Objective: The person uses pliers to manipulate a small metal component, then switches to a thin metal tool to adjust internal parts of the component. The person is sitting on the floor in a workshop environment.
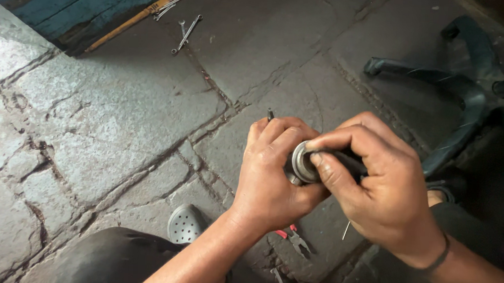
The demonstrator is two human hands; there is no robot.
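Round metal part (303, 162), grey and disc-shaped with a raised rim, sits between both hands, held up over the stone floor (123, 113) in front of the person's knees. Left hand (273, 176) wraps around it from behind, fingers curled shut over the back and the thumb lying across the top edge; a thin dark tip (271, 114) pokes up just above the left knuckles, and what it belongs to cannot be told. Right hand (374, 186) is closed in a pinch, thumb and forefinger pressed onto the face of the disc, with a dark piece (347, 161) tucked under the fingers. The part looks solid and stiff, probably fairly heavy for its size, and its smooth, possibly greasy rim could slip; the surest hold seems to be around the outer edge, as the left hand has it, leaving the face free. Just below the left wrist lie red-handled pliers (292, 237) on the floor, and beside the left forearm is a grey perforated shoe (185, 224). Well beyond the hands, up and to the left, lie a few spanners (186, 35) near a blue wooden board (71, 3). To the right of the right hand stands a dark chair base (463, 94).
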